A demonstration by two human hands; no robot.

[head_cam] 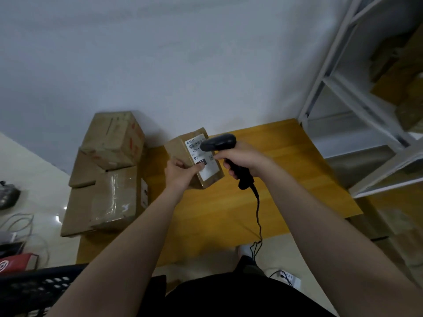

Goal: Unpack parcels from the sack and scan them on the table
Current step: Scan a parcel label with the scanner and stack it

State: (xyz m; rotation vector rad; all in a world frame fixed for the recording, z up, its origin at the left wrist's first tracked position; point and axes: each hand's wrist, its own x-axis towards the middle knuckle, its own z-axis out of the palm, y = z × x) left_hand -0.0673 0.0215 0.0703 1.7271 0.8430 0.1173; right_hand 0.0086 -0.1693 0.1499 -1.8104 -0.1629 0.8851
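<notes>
Left hand grips a labelled parcel above the desk; right hand grips the scanner over its label.

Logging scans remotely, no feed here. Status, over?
Left hand grips small parcel, label up. Right hand holds scanner at the label. Stacked boxes sit aside, left; nothing blocks.

The only camera rides on my head, wide-angle, facing forward and steeply down. My forearms rise from the near edge to my left hand and right hand, close at mid-frame. The table lies beneath, the wall fills the far half, shelving bends along the right.
</notes>
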